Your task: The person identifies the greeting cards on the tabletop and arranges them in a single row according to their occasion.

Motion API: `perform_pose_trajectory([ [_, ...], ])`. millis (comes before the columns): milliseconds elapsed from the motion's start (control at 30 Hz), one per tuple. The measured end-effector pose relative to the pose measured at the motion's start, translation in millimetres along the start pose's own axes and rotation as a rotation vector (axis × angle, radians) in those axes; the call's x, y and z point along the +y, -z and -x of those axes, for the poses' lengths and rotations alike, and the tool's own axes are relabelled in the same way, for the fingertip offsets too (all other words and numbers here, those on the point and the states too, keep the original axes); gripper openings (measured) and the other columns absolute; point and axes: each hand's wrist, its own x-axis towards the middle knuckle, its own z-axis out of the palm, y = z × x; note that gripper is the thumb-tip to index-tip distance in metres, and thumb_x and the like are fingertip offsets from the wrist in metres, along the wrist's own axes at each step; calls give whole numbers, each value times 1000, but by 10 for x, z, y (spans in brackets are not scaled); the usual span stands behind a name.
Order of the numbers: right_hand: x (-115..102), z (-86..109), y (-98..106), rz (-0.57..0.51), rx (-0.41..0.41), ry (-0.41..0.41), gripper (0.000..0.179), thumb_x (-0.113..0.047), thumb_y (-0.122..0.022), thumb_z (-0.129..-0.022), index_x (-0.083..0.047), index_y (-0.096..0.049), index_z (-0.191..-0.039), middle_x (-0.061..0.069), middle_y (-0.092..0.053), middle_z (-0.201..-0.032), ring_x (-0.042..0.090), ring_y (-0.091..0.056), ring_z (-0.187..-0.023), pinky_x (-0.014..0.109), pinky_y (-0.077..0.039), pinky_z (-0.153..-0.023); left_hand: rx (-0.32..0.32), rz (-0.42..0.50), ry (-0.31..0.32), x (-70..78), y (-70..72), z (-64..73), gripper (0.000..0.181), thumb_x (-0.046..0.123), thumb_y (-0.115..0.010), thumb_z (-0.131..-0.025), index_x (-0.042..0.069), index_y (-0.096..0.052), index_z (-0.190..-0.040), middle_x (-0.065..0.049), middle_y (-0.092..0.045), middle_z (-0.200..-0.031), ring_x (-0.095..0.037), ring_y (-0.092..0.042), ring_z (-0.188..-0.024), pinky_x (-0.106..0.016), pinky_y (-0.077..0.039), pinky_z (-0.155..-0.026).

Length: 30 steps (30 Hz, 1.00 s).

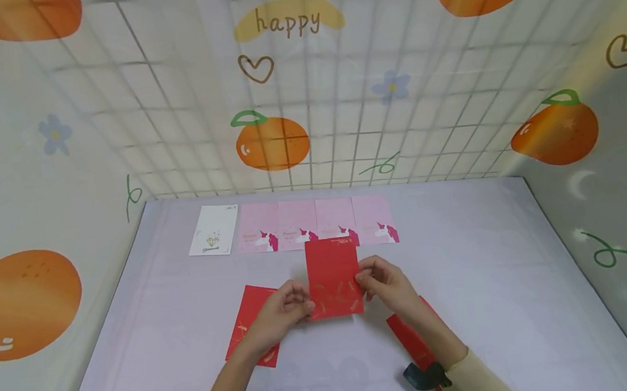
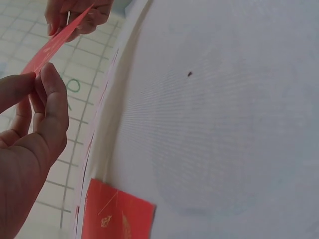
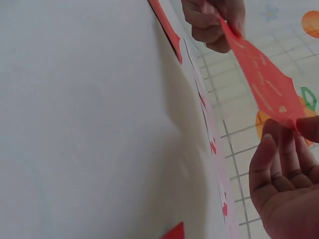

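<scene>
A red envelope (image 1: 333, 277) with gold markings is held up over the middle of the table, its face toward the head camera. My left hand (image 1: 282, 314) pinches its lower left edge between thumb and fingers. On the opposite side, my right hand (image 1: 390, 282) pinches the right edge. Both wrist views show the envelope thin and nearly edge-on between the two hands. Another red envelope (image 1: 248, 311) lies on the table, partly covered by my left forearm. Beneath my right forearm lies more red paper (image 1: 411, 340), mostly hidden.
Along the back of the white table (image 1: 469, 236) lie a white card (image 1: 213, 231) with a diamond print and a row of several pink unicorn cards (image 1: 372, 216). The held envelope overlaps that row in the head view. A patterned curtain (image 1: 325, 91) rises behind.
</scene>
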Motion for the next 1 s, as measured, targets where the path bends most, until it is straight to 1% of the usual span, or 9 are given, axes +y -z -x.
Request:
perform_pose_trajectory([
  [100,19,8,-10,-4,-14,4,32,-18,-69,-95,-6,-58,-123,17,-62,-105,30,-65,-83,33,-57,-71,24,-3,-6,-12,15,-10,33,21,-72,-93,9,-55,-119,-13,-62,-109,-29,-68,-97,-42,-57,-85],
  [333,70,8,-34,-3,-33,40,30,-15,-67,-96,-3,-57,-123,19,-62,-106,30,-66,-83,33,-57,-70,72,21,2,-10,31,-26,35,22,-73,-93,9,-55,-119,-13,-62,-110,-29,-68,-98,-37,-57,-84],
  [467,90,7,-61,6,-18,34,31,-14,-68,-96,-4,-57,-123,17,-63,-107,31,-66,-83,34,-58,-70,85,32,15,5,28,-25,36,23,-73,-92,9,-55,-120,-13,-62,-110,-29,-68,-98,-40,-57,-85],
  [567,95,9,-80,14,2,17,31,-14,-69,-95,-6,-58,-122,15,-63,-106,31,-65,-82,33,-57,-69,92,34,20,10,26,-22,37,23,-74,-92,10,-55,-120,-12,-62,-110,-29,-68,-98,-42,-57,-85],
  [700,-54,50,-137,52,23,-5,28,-8,-67,-95,-3,-57,-121,17,-63,-104,35,-65,-81,38,-58,-70,100,31,21,-2,24,-31,36,22,-73,-92,8,-55,-120,-13,-62,-109,-28,-68,-97,-40,-57,-85],
  [800,-72,54,-151,72,40,-15,27,-4,-65,-95,-1,-57,-121,18,-63,-104,39,-64,-82,44,-58,-71,107,28,24,-7,19,-41,36,21,-73,-93,7,-55,-120,-13,-61,-108,-28,-68,-96,-39,-57,-84],
  [933,100,2,-108,62,58,1,28,-7,-67,-95,-3,-58,-121,16,-63,-104,38,-64,-81,42,-58,-69,129,16,33,-5,2,-62,37,24,-74,-92,8,-56,-120,-13,-62,-108,-27,-69,-95,-38,-58,-82],
  [1000,128,-10,-91,65,70,11,28,-9,-69,-95,-5,-59,-120,15,-64,-104,36,-64,-81,38,-58,-67,148,7,39,-8,-11,-85,38,26,-75,-91,9,-57,-120,-12,-63,-107,-26,-69,-94,-36,-58,-81],
])
